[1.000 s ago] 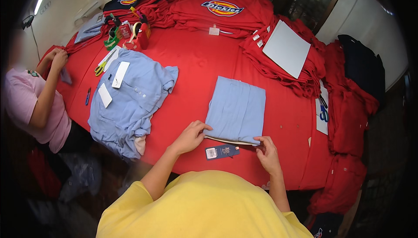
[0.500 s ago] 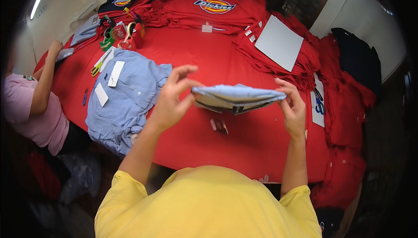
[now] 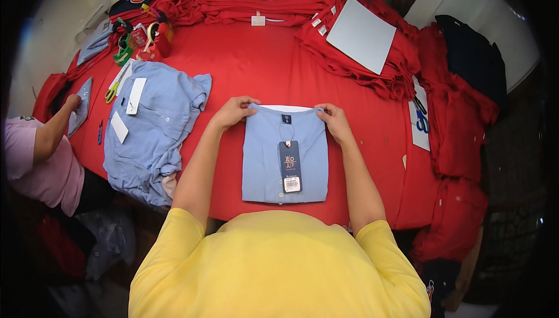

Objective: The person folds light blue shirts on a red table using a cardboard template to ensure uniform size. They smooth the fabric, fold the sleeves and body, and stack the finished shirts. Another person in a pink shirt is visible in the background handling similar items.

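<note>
A light blue shirt (image 3: 262,161), folded into a neat rectangle, lies face up on the red table cover (image 3: 227,62) in front of me. A dark hang tag (image 3: 289,158) with a white sticker rests on its front, strung from the neck. At the shirt's top left corner my left hand (image 3: 236,111) pinches the edge between thumb and fingers. My right hand (image 3: 335,121) grips the top right corner the same way. A strip of white board (image 3: 285,108) shows along the collar between the hands.
Left of me lies a loose pile of blue shirts (image 3: 154,126) with white tags, beside yellow-handled scissors (image 3: 112,92) and tape dispensers (image 3: 156,40). White sheets (image 3: 362,34) top red garments at the far right; blue-handled scissors (image 3: 421,121) lie nearer. A co-worker (image 3: 46,155) in pink handles a packed garment (image 3: 80,108).
The folded shirt was held up nearly edge-on above the table; now it lies flat, front up. My hands came down with it. The co-worker's packed garment has come more into view.
</note>
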The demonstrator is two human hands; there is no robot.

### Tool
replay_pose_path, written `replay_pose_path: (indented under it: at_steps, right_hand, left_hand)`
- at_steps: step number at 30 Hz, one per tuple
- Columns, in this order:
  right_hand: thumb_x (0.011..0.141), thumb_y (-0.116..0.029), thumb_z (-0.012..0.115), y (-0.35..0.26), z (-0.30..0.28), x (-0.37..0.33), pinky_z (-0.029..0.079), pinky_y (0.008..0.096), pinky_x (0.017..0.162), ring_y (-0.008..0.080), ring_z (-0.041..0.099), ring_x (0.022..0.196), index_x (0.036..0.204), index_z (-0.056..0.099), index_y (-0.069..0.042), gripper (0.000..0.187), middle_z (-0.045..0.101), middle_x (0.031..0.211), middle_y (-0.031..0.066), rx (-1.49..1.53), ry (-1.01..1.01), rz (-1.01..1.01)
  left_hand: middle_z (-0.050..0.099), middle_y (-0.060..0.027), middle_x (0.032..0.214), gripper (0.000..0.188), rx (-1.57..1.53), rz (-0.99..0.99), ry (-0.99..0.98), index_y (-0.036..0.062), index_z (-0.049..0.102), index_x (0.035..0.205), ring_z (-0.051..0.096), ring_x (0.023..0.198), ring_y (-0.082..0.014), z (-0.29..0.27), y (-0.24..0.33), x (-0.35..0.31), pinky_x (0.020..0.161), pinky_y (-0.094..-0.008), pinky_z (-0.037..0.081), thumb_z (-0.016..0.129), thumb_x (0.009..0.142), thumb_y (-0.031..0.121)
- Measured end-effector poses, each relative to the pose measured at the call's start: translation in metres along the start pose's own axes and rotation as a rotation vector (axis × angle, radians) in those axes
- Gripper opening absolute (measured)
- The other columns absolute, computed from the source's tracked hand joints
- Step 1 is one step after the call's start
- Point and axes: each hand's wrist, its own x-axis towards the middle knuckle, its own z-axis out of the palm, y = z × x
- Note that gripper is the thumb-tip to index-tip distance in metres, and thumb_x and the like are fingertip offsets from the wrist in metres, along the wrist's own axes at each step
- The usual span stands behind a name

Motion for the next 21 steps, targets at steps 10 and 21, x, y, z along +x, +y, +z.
replay_pose_path:
  at_steps: [10,21]
  right_hand:
    - [0.095,-0.015,0.057,0.002,0.001,0.004,0.042,0.0212,0.066,0.006,0.052,0.07,0.093,0.065,-0.001,0.016,0.06,0.078,-0.0028,0.054,0.03,0.084]
    - [0.096,-0.019,0.056,0.03,-0.01,0.02,0.042,0.0215,0.061,0.0055,0.051,0.065,0.09,0.063,-0.004,0.018,0.06,0.076,-0.0022,-0.041,0.025,0.097]
  left_hand:
    - [0.067,-0.0099,0.095,0.026,0.101,0.056,0.084,-0.003,0.064,0.112,0.063,0.087,-0.016,0.002,-0.019,0.008,0.081,-0.0282,0.051,0.062,0.089,0.009]
    - [0.064,-0.0069,0.107,0.037,-0.155,0.019,-0.175,0.0005,0.056,0.124,0.062,0.096,-0.0134,-0.016,-0.014,0.006,0.086,-0.0278,0.05,0.06,0.088,0.003]
